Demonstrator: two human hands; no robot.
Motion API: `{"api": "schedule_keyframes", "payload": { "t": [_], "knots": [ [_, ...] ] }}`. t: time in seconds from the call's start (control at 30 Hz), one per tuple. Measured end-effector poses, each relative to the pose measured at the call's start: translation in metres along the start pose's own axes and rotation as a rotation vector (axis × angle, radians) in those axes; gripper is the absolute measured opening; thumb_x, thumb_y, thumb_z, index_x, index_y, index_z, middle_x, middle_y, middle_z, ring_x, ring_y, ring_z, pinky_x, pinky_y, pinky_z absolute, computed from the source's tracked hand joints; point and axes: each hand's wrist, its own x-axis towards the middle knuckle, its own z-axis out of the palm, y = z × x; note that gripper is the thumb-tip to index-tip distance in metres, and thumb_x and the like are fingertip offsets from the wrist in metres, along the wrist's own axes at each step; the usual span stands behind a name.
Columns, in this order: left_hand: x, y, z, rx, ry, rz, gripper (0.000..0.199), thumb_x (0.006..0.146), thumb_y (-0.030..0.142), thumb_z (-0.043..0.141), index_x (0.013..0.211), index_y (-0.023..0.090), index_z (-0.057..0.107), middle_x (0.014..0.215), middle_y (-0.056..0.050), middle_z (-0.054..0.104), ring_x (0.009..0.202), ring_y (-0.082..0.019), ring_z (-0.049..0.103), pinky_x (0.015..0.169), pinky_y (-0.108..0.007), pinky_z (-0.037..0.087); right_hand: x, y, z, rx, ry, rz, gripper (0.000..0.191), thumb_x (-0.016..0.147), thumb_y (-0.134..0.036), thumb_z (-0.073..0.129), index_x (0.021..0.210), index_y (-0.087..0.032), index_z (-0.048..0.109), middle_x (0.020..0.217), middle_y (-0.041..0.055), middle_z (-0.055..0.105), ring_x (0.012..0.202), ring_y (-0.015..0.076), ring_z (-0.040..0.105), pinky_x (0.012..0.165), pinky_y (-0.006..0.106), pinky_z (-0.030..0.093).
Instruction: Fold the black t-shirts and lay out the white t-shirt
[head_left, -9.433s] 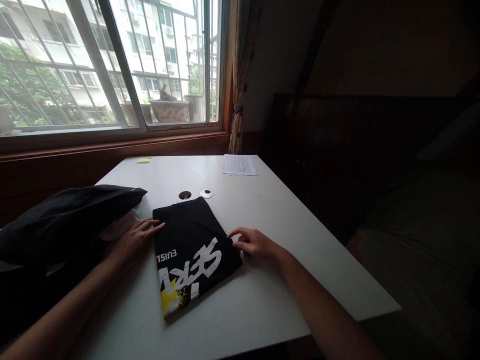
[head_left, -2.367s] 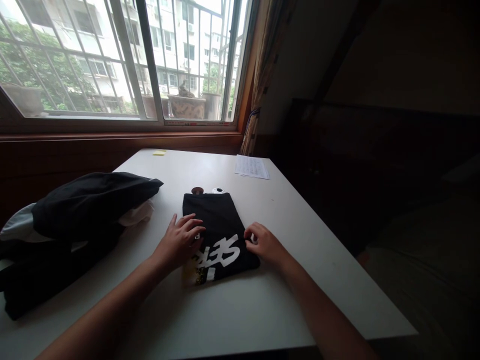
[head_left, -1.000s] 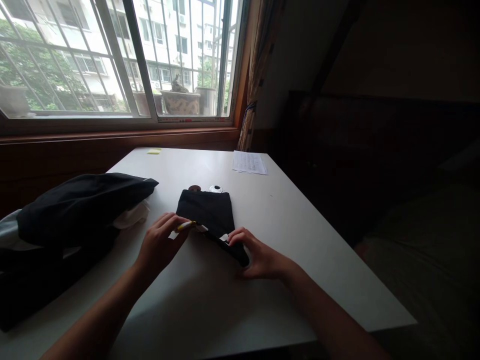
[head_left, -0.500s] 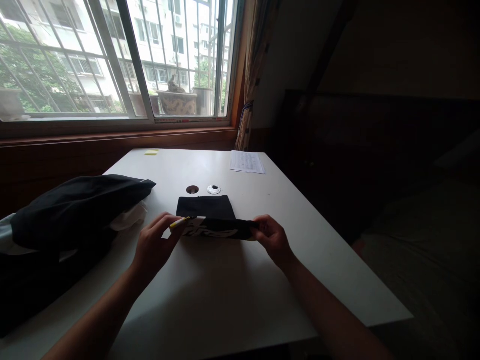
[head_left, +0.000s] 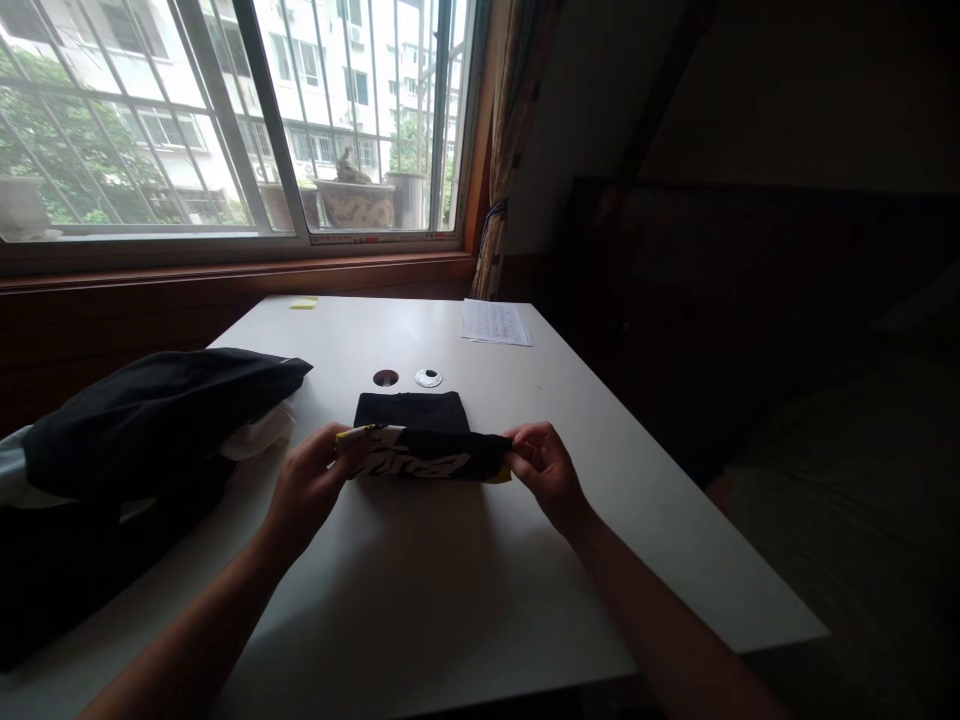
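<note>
Between my hands is a folded black cloth [head_left: 439,455] with white lettering and yellow at its ends, raised a little at the near side. My left hand [head_left: 311,480] pinches its left end, thumb in front. The right end is pinched between the thumb and fingers of my right hand [head_left: 546,475]. Just behind it, a plain black folded cloth [head_left: 409,408] lies flat on the white table [head_left: 442,600]; its near edge is hidden, and I cannot tell whether the two are one garment.
A heap of dark clothes [head_left: 142,425] with some white fabric covers the table's left side. Two round cable holes [head_left: 385,378] sit past the cloth. Printed sheets [head_left: 495,323] and a yellow note [head_left: 304,303] lie at the far edge, below a barred window [head_left: 300,120].
The held cloth has tilted so that more of its white lettering faces me, and yellow now shows at its lower right corner. My hands have barely shifted.
</note>
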Motion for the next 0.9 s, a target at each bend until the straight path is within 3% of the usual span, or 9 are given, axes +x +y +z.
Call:
{"api": "schedule_keyframes", "payload": {
  "t": [0.2, 0.43, 0.6, 0.9],
  "knots": [
    [0.000, -0.003, 0.002, -0.019, -0.004, -0.037, 0.029, 0.091, 0.046, 0.066, 0.083, 0.019, 0.066, 0.068, 0.001, 0.058, 0.062, -0.014, 0.053, 0.054, -0.022, 0.044, 0.003, 0.003, -0.005, -0.034, -0.002, 0.031, 0.019, 0.087, -0.037, 0.073, 0.097, -0.026, 0.060, 0.100, 0.0028, 0.067, 0.091, 0.0201, 0.067, 0.080, 0.036, 0.058],
    [-0.002, 0.000, 0.002, 0.047, -0.010, 0.004, 0.029, 0.093, 0.045, 0.064, 0.080, 0.019, 0.062, 0.068, 0.001, 0.056, 0.062, -0.014, 0.052, 0.054, -0.022, 0.043, 0.004, -0.004, -0.004, -0.082, 0.059, -0.011, 0.016, 0.089, -0.039, 0.071, 0.091, -0.025, 0.063, 0.098, 0.0032, 0.067, 0.089, 0.0201, 0.066, 0.078, 0.035, 0.058],
    [-0.003, 0.001, 0.003, 0.068, -0.020, 0.016, 0.029, 0.093, 0.045, 0.063, 0.080, 0.019, 0.061, 0.068, 0.001, 0.055, 0.062, -0.014, 0.052, 0.055, -0.022, 0.042, 0.006, -0.013, -0.005, -0.140, 0.042, -0.075, 0.013, 0.091, -0.035, 0.070, 0.085, -0.024, 0.068, 0.102, 0.0045, 0.064, 0.095, 0.0206, 0.063, 0.081, 0.036, 0.058],
    [-0.003, -0.005, 0.003, 0.072, -0.023, 0.019, 0.029, 0.094, 0.045, 0.063, 0.082, 0.019, 0.062, 0.068, 0.002, 0.055, 0.062, -0.013, 0.051, 0.056, -0.022, 0.040, 0.009, -0.016, -0.011, -0.111, -0.038, -0.028, 0.011, 0.090, -0.034, 0.072, 0.086, -0.024, 0.069, 0.101, 0.0044, 0.062, 0.099, 0.0215, 0.062, 0.082, 0.036, 0.057]
  ]
}}
